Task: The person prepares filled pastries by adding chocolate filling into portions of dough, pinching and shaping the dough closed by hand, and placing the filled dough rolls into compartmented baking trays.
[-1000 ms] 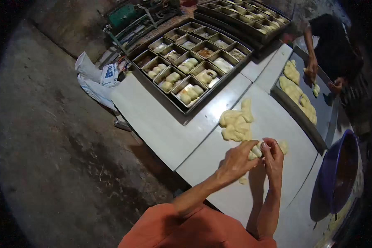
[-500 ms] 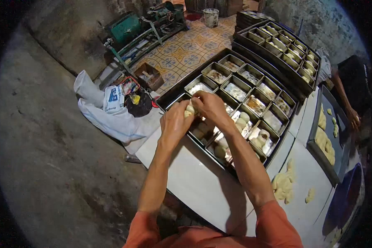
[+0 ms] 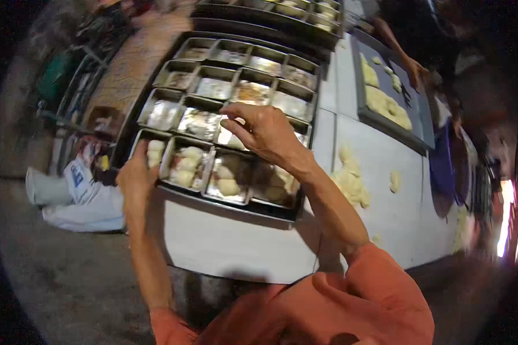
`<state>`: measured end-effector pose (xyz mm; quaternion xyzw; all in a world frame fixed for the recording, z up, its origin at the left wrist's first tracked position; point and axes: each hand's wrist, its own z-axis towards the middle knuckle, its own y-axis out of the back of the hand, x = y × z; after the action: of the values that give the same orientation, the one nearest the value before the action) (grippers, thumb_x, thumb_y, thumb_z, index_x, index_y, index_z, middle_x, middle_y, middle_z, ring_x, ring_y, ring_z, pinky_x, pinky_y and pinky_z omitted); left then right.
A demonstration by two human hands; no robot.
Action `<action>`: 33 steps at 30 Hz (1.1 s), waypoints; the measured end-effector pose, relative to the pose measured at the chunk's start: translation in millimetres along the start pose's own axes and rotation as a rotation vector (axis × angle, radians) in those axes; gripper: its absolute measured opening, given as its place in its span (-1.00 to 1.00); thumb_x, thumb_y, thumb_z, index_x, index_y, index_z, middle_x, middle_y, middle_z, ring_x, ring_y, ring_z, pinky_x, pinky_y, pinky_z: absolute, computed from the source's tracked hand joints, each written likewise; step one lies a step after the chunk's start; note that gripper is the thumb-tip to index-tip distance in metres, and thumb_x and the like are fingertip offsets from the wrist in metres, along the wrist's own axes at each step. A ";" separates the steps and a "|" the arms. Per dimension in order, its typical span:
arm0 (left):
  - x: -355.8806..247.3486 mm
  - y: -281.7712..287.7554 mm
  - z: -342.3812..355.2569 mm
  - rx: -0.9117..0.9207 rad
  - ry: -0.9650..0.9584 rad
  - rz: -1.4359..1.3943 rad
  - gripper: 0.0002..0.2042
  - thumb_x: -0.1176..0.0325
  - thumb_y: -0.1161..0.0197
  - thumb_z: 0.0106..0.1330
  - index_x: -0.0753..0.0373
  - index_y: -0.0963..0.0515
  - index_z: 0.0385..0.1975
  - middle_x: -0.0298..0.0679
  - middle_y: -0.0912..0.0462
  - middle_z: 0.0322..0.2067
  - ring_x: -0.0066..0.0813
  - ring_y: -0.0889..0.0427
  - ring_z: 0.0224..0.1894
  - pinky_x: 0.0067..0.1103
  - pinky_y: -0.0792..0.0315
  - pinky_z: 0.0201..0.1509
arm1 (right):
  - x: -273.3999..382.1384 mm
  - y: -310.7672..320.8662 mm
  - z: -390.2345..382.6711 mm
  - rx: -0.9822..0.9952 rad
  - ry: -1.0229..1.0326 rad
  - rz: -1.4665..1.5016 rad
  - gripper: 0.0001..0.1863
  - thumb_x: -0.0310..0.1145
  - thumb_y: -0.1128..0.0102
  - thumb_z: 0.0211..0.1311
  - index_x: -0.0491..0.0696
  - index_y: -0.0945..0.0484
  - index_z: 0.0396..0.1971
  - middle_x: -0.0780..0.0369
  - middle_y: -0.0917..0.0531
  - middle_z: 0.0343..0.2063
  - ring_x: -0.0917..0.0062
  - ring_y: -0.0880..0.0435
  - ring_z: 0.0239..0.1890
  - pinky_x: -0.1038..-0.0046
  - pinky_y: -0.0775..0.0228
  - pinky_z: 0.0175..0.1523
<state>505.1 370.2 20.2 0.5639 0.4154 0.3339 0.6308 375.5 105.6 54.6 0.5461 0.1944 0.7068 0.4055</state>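
My left hand (image 3: 137,175) is at the near left corner of a set of joined metal loaf tins (image 3: 204,198). Its fingers reach into the corner tin and close round the side of a row of pale dough balls (image 3: 155,150) there; blur hides part of the grip. Over the middle of the tins, my right hand (image 3: 265,132) hangs with thumb and fingers bent and apart, nothing seen between them. More dough balls (image 3: 185,167) sit in the neighbouring tins of the near row. Several tins farther back hold no dough and have shiny, stained bottoms.
Loose dough pieces (image 3: 350,179) lie on the white tabletop (image 3: 380,224) to the right. Beyond them is a dark tray (image 3: 394,129) with dough, a co-worker's hand (image 3: 414,72) beside it. A second tin set (image 3: 270,12) stands behind. White sacks (image 3: 86,204) lie at left.
The view has swung, so the tins appear farther left. My hands have parted: the left has lowered dough into the corner tin, while the right has come away to the right without dough.
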 end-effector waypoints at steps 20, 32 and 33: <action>-402.0 -36.6 -212.2 0.169 -0.538 -0.910 -0.46 0.31 -0.45 0.20 0.21 -0.50 0.20 -0.07 -0.41 0.31 -0.30 -0.57 0.17 -0.44 -0.54 0.06 | -193.9 232.2 -383.7 -0.334 -0.804 -0.009 -0.59 -0.26 -0.20 0.20 -0.11 -0.54 0.02 0.07 -0.65 -0.11 0.16 -0.68 -0.13 0.22 -0.56 -0.12; -578.5 -84.2 -273.5 0.980 -0.620 -0.875 -0.41 0.21 -0.48 0.15 0.26 -0.52 0.18 0.01 -0.59 0.13 -0.16 -0.59 0.16 -0.36 -0.49 0.17 | -168.2 286.5 -485.5 -0.431 -0.816 1.183 -0.75 -0.16 -0.14 0.33 -0.04 -0.52 -0.23 0.29 -0.62 -0.38 0.66 -0.59 -0.38 0.60 -0.46 -0.34; -576.7 -84.9 -276.8 0.905 -0.623 -0.816 -0.46 0.24 -0.47 0.15 0.28 -0.56 0.14 -0.03 -0.66 0.02 -0.20 -0.65 0.05 -0.39 -0.52 0.12 | -168.8 286.6 -489.6 -0.349 -0.790 1.070 -0.79 -0.22 -0.24 0.27 -0.03 -0.50 -0.27 0.31 -0.62 -0.40 0.67 -0.58 -0.40 0.60 -0.46 -0.35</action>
<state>2.7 -34.8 16.1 0.6403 0.4924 -0.3148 0.4984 -170.4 -115.4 -4.0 0.7103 -0.3814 0.5787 0.1230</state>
